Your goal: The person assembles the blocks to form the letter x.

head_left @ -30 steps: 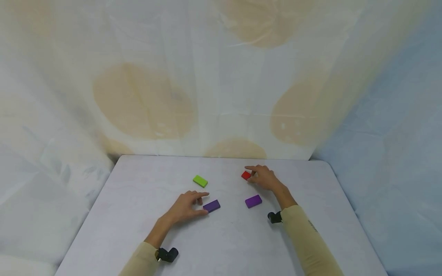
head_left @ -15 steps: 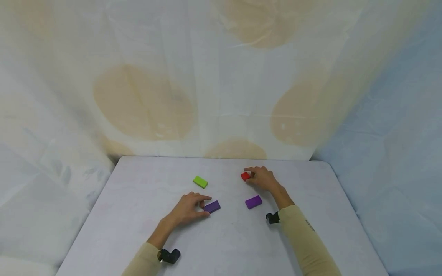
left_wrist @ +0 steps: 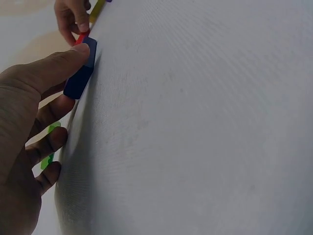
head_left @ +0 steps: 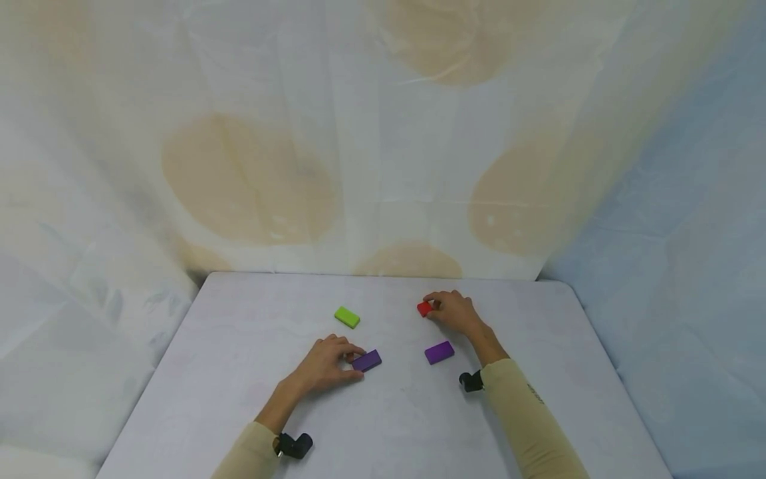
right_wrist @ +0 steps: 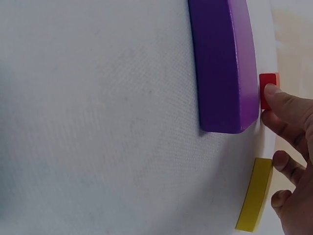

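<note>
Two hands rest on a pale table (head_left: 239, 372); the left hand (head_left: 323, 366) pinches the near end of a purple block (head_left: 367, 360) between thumb and curled fingers, the block lying flat just beyond its fingertips; a green block (head_left: 347, 317) lies further out from that hand, well apart. The right hand (head_left: 456, 311) curls its fingers round a red block (head_left: 424, 308) at its fingertips, thumb touching it; a second purple block (head_left: 439, 352) lies just inside its wrist; the right wrist view shows a yellow block (right_wrist: 254, 200) beneath the fingers.
</note>
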